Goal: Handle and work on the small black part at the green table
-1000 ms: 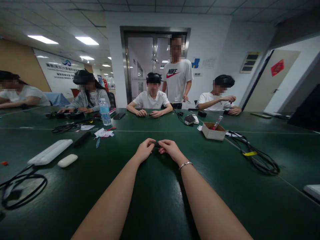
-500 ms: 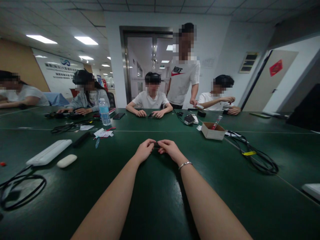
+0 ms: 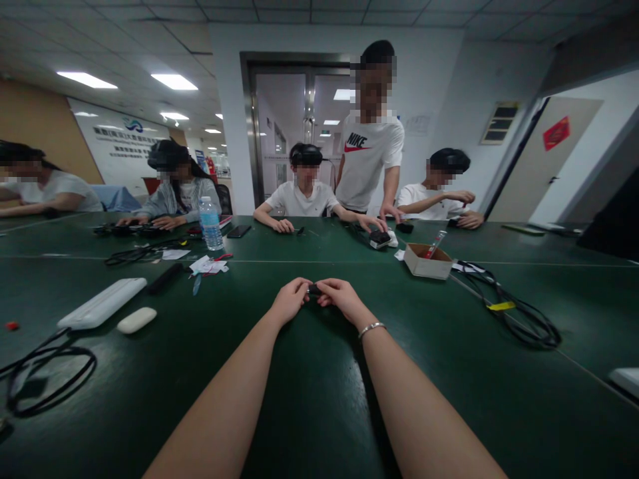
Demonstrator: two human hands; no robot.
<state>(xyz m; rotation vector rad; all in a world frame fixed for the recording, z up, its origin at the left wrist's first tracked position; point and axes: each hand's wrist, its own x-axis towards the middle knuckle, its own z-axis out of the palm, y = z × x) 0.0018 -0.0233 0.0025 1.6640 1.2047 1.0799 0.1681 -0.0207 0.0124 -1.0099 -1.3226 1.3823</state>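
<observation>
Both my forearms reach out over the dark green table (image 3: 319, 399). My left hand (image 3: 289, 301) and my right hand (image 3: 340, 298) meet at the middle of the table, fingers curled. Between their fingertips they pinch a small black object (image 3: 314, 289), mostly hidden by the fingers. A silver bracelet (image 3: 370, 327) sits on my right wrist.
At left lie a white keyboard (image 3: 101, 303), a white mouse (image 3: 136, 320) and a black cable loop (image 3: 44, 379). A water bottle (image 3: 210, 223) stands further back. A cardboard box (image 3: 428, 261) and black cables (image 3: 519, 313) lie at right. Several seated people and one standing person are across the table.
My hands have stayed in place on the small object. The standing person across the table stepped right and reached a hand down to devices on the table; the seated person in the middle also stretched an arm toward them.
</observation>
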